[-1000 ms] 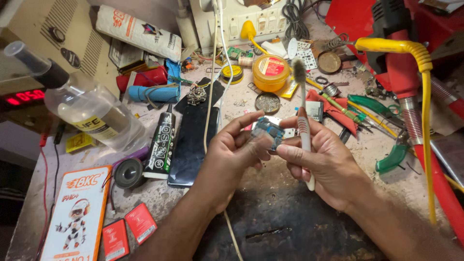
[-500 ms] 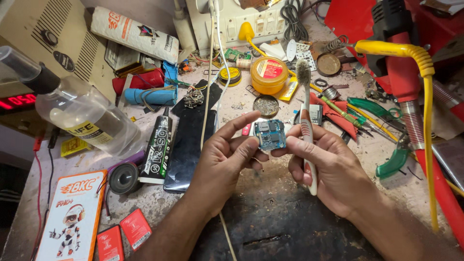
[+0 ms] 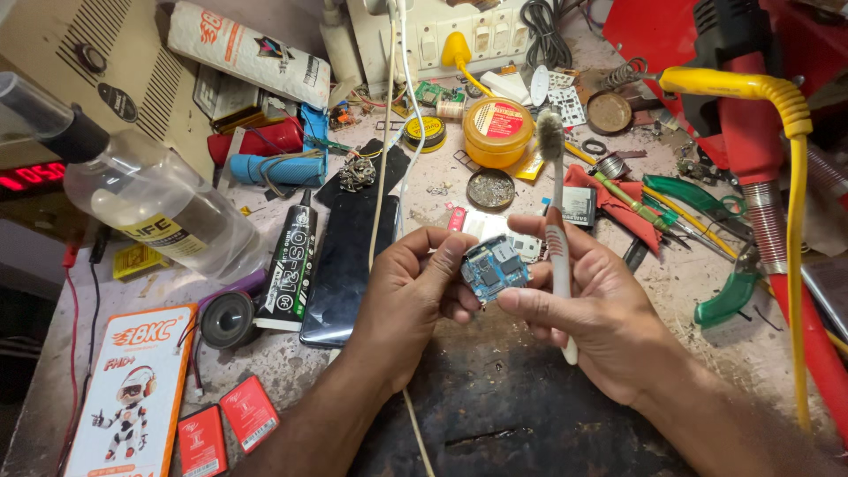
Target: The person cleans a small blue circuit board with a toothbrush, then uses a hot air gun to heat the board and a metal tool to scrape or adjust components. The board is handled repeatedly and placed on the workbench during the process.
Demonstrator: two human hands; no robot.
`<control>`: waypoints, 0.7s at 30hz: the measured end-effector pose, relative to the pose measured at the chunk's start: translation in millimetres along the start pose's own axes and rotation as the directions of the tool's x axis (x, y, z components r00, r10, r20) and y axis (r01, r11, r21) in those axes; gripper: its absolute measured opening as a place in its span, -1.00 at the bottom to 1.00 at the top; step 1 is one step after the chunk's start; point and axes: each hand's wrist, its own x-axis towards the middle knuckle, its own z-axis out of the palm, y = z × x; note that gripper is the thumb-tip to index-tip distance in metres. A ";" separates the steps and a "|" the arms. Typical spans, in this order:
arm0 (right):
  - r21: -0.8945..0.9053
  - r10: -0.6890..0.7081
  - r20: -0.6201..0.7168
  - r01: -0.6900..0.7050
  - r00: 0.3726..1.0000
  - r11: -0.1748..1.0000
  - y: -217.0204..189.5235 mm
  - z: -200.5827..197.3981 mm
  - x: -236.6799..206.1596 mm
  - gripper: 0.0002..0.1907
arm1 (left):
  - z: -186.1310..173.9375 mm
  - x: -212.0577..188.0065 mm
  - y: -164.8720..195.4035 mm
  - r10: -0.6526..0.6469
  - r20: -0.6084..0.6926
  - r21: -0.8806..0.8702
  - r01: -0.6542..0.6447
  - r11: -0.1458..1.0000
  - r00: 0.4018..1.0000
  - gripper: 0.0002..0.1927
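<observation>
1. Above the dark mat at the counter's (image 3: 777,371) near edge, a small blue circuit board (image 3: 495,268) is pinched by the fingertips of the left hand (image 3: 415,291).
2. A worn toothbrush (image 3: 556,221) is gripped in the right hand (image 3: 592,309), bristles up (clear of the board).
3. Brushing is judged unfinished; the phone (image 3: 346,265) is left lying beside the glue tube (image 3: 290,265).

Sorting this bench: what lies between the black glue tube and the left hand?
A dark phone lies flat between the glue tube and the left hand, in the head view.
</observation>
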 end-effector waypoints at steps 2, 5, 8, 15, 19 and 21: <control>0.015 -0.028 0.014 0.028 1.000 0.999 -0.5 2.2 -1.1 -0.34 | 1.2 -0.1 -0.5 0.006 0.000 0.002 -0.006 1.000 1.000 -0.68; -0.030 -0.026 0.014 0.026 1.000 0.999 0.2 2.9 -1.8 -0.31 | 1.4 -1.3 0.7 0.009 0.004 -0.010 -0.009 1.000 1.000 -0.68; -0.059 -0.018 -0.007 0.018 1.000 0.998 1.0 1.4 -1.0 -0.32 | 1.0 -3.7 3.3 -0.007 0.036 -0.060 0.009 0.998 0.999 -0.68; -0.043 -0.045 0.004 0.045 0.999 0.998 0.7 -0.8 -0.2 -0.32 | 0.2 -7.0 8.4 0.018 0.100 -0.093 -0.009 0.996 0.995 -0.65; -0.035 -0.033 0.015 0.034 0.999 0.999 -0.9 -0.3 -1.9 -0.35 | -0.6 -8.3 8.9 0.031 0.097 -0.097 -0.022 0.995 0.995 -0.64; -0.021 -0.034 0.023 0.035 0.999 0.999 -2.1 0.2 -3.0 -0.36 | -0.9 -9.0 9.3 0.044 0.097 -0.100 -0.034 0.994 0.994 -0.64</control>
